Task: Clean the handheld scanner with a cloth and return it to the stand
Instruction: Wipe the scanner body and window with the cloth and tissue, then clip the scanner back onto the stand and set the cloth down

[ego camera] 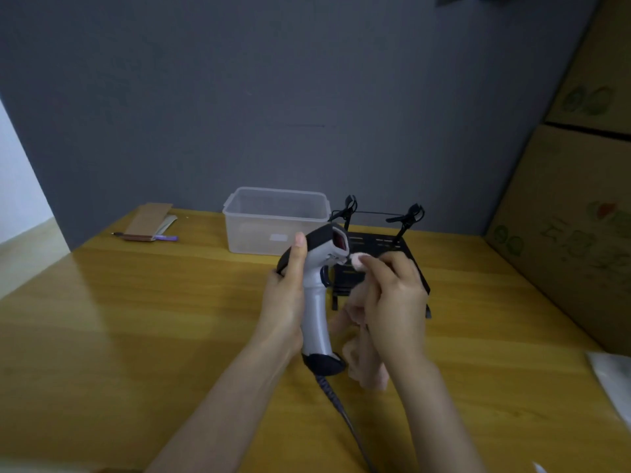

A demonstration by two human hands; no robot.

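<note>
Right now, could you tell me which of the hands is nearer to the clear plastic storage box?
Left. The left hand grips the grey scanner just before the clear plastic storage box; the right hand works further right, over the black stand.

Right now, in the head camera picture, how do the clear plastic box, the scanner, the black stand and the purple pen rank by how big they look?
1. Clear plastic box and scanner: look alike; the scanner is nearer, so unsure.
2. Black stand, partly hidden by the hands.
3. Purple pen, plainly smallest.
</note>
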